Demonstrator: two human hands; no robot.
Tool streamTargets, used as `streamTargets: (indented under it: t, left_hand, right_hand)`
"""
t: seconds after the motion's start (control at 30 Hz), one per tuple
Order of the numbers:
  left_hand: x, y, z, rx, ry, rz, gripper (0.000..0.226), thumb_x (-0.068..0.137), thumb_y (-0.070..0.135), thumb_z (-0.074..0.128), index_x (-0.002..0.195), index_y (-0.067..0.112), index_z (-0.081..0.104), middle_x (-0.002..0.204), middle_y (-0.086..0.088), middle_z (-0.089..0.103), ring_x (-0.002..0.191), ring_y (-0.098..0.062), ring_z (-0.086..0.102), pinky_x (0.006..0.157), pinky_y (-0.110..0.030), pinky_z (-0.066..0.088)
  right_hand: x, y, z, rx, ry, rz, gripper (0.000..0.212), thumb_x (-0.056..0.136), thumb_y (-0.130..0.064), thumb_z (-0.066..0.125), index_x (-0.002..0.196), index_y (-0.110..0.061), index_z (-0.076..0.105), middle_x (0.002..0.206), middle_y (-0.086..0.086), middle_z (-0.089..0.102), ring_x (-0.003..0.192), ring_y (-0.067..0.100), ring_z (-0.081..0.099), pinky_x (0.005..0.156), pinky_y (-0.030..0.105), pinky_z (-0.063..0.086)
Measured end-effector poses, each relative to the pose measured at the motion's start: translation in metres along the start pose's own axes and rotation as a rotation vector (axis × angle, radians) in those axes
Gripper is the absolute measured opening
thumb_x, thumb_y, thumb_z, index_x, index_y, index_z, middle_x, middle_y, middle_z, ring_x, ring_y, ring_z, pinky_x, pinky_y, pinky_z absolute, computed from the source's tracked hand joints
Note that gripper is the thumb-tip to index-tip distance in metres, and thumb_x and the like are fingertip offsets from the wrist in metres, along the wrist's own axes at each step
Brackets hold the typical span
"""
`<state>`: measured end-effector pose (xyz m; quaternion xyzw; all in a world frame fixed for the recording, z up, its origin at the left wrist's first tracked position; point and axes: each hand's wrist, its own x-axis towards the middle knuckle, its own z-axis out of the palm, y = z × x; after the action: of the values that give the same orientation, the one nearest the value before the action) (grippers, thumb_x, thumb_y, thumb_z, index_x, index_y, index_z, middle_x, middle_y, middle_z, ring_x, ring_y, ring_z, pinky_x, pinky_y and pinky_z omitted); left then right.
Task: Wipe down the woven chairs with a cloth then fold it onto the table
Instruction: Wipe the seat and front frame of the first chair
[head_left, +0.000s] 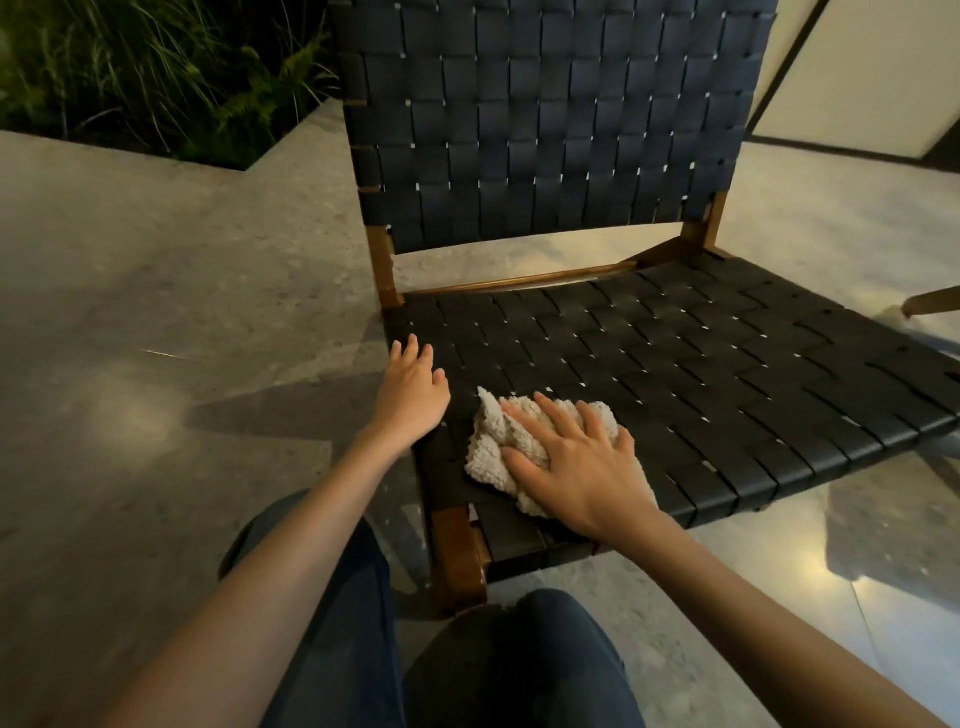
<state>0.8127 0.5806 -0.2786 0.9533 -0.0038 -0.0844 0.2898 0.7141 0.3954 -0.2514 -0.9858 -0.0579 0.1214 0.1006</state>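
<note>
Looks like mid-wipe on the woven chair seat, right hand splayed flat and pressing the bunched cloth near the front left corner, left hand relaxed at the left edge, probably gotta sweep toward the right side next.

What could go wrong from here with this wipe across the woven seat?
1. The right hand presses, not grips, the bunched beige cloth near the front left corner of the woven seat; it might slide off the edge.
2. The cloth's fluffy pile could snag in the gaps between straps.
3. The left hand rests only at the seat's left edge and may slip off.
</note>
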Motion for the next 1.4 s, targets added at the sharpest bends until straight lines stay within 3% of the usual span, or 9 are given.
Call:
streamTargets:
  t: [0.53, 0.8, 0.93, 1.13, 1.4]
  left_hand:
    - [0.076, -0.016, 0.008, 0.089, 0.083, -0.062, 0.051, 0.103, 0.021, 0.029, 0.150, 0.009, 0.015, 0.159, -0.002, 0.008, 0.146, -0.017, -0.001, 0.117, -0.030, 0.003]
    - [0.102, -0.025, 0.015, 0.241, 0.121, -0.055, 0.058, 0.100, 0.039, 0.031, 0.150, 0.013, 0.017, 0.159, -0.001, 0.011, 0.146, -0.020, 0.000, 0.117, -0.035, 0.007]
    - [0.102, -0.026, 0.017, 0.265, 0.071, -0.044, 0.055, 0.098, 0.045, 0.028, 0.150, 0.029, 0.016, 0.159, 0.003, 0.005, 0.146, -0.020, -0.007, 0.117, -0.040, 0.008]
    - [0.101, -0.026, 0.015, 0.249, 0.075, -0.044, 0.053, 0.098, 0.046, 0.029, 0.149, 0.033, 0.020, 0.159, 0.004, 0.006, 0.146, -0.019, -0.006, 0.116, -0.041, 0.009]
    - [0.099, -0.022, 0.012, 0.336, 0.077, -0.029, 0.052, 0.100, 0.044, 0.025, 0.149, 0.029, 0.020, 0.159, -0.002, 0.007, 0.146, -0.025, -0.001, 0.118, -0.045, 0.004]
  right_hand:
    - [0.215, -0.015, 0.034, 0.093, 0.125, -0.001, 0.051, 0.094, -0.061, 0.024, 0.143, -0.056, 0.009, 0.160, -0.007, 0.007, 0.146, 0.032, -0.004, 0.109, 0.064, -0.005]
    - [0.295, -0.024, 0.026, 0.097, 0.243, -0.105, 0.049, 0.093, -0.058, 0.033, 0.136, -0.038, 0.044, 0.149, -0.005, 0.036, 0.141, 0.028, 0.017, 0.109, 0.059, 0.011]
    - [0.305, -0.023, 0.021, 0.101, 0.276, -0.058, 0.048, 0.091, -0.057, 0.033, 0.129, -0.035, 0.052, 0.138, 0.001, 0.047, 0.132, 0.029, 0.029, 0.103, 0.057, 0.021]
    - [0.307, -0.009, 0.013, 0.081, 0.250, 0.073, 0.049, 0.093, -0.055, 0.030, 0.135, -0.034, 0.047, 0.141, 0.005, 0.044, 0.134, 0.032, 0.028, 0.107, 0.057, 0.018]
    - [0.244, 0.010, 0.019, 0.103, 0.236, -0.092, 0.049, 0.092, -0.054, 0.036, 0.138, -0.039, 0.041, 0.144, -0.007, 0.040, 0.132, 0.025, 0.026, 0.106, 0.049, 0.022]
